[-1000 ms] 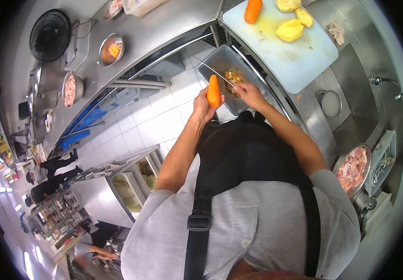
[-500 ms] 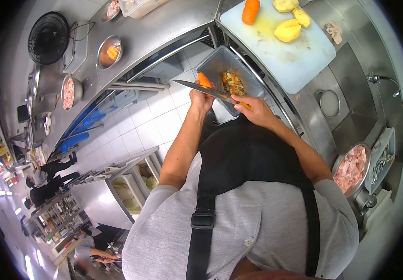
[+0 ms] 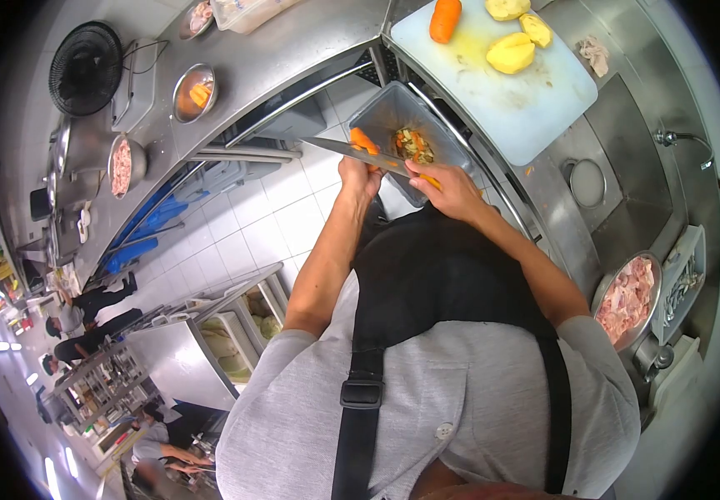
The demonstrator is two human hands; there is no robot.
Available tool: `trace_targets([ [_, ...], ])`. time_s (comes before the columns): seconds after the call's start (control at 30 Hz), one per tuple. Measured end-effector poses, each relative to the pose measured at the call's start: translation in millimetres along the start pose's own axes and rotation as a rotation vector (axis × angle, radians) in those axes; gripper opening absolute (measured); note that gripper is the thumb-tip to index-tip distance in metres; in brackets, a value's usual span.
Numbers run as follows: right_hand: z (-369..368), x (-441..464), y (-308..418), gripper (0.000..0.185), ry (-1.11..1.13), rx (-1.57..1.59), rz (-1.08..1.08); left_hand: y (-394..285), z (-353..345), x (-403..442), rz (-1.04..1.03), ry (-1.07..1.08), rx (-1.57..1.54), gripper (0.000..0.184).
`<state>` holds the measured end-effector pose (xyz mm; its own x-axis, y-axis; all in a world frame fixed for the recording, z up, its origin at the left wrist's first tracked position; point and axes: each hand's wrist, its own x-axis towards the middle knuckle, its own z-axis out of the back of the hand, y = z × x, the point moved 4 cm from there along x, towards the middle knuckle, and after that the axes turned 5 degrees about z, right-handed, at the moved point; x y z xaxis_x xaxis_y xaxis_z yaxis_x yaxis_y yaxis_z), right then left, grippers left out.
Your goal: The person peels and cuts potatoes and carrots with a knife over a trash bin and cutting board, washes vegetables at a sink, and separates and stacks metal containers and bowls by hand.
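Observation:
My left hand is closed around a carrot, whose orange end sticks out past the blade. In my right hand is a large kitchen knife with a yellow handle, its blade lying across the carrot and pointing left. Both hands are above the near side of a grey bin. Vegetable peelings in orange and pale tones lie at the bottom of the bin. The blade hides part of the carrot and my left fingers.
A white cutting board beside the bin bears another carrot and several peeled potatoes. To the right are a sink and a bowl of raw meat. A metal bowl with orange pieces stands on the left counter. People work farther back.
The knife and my right hand have shifted slightly left and up along the carrot. The left hand stays nearly in place, still holding the carrot.

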<state>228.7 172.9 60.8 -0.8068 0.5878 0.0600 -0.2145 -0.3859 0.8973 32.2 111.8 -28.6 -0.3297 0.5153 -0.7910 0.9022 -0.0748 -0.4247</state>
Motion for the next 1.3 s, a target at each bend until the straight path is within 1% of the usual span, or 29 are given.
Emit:
trace_targets([
  [0.07,-7,12,-18,0.035,-0.029,0.066,-0.073,9,-3,-11,0.021,0.038,0.16,0.036],
  [0.1,-9,15,-22,0.035,-0.044,0.102,-0.109,18,-5,-12,0.061,0.095,0.162,0.036],
  [0.13,-10,14,-25,0.035,-0.03,0.11,-0.108,27,-5,-11,0.092,0.078,0.109,0.037],
  [0.2,-7,14,-24,0.035,0.001,0.124,-0.102,22,0,-8,0.093,0.034,0.157,0.037],
  [0.27,-2,5,-14,0.037,0.057,0.114,-0.088,8,5,-4,0.064,0.138,0.201,0.038],
  [0.3,0,1,-12,0.037,0.083,0.115,-0.088,6,7,-3,0.054,0.005,0.171,0.038],
  [0.37,-2,-7,-15,0.038,0.113,0.147,-0.113,3,14,7,0.03,0.056,0.136,0.038],
  [0.4,-1,-8,-13,0.038,0.106,0.116,-0.107,2,15,7,0.021,0.083,0.121,0.038],
  [0.53,5,-5,-7,0.038,0.083,0.038,-0.08,4,14,6,0.038,0.079,0.121,0.036],
  [0.63,0,2,-9,0.037,0.058,0.047,-0.064,0,11,-3,0.015,0.079,0.149,0.034],
  [0.73,-6,9,-9,0.036,0.051,0.052,-0.072,-4,7,-15,0.017,0.008,0.13,0.031],
  [0.87,-14,17,-14,0.037,0.063,0.067,-0.081,-4,6,-23,0.048,0.027,0.106,0.033],
  [0.93,-22,25,-25,0.037,-0.019,0.098,-0.045,4,8,-25,0.091,0.062,0.131,0.035],
  [0.97,-23,29,-31,0.036,-0.063,0.115,-0.028,13,10,-24,0.105,0.107,0.197,0.038],
  [1.0,-23,36,-38,0.036,-0.027,0.092,-0.102,20,8,-29,0.138,0.15,0.18,0.039],
  [1.07,-22,48,-53,0.036,0.04,0.046,-0.25,27,7,-33,0.176,0.133,0.175,0.04],
  [1.2,-51,60,-81,0.038,-0.02,0.064,-0.137,28,22,-25,0.193,0.144,0.213,0.042],
  [1.23,-56,61,-88,0.036,-0.068,0.015,-0.179,32,25,-27,0.208,0.154,0.229,0.042],
  [1.3,-53,63,-104,0.036,-0.046,-0.018,-0.295,36,22,-35,0.232,0.203,0.252,0.043],
])
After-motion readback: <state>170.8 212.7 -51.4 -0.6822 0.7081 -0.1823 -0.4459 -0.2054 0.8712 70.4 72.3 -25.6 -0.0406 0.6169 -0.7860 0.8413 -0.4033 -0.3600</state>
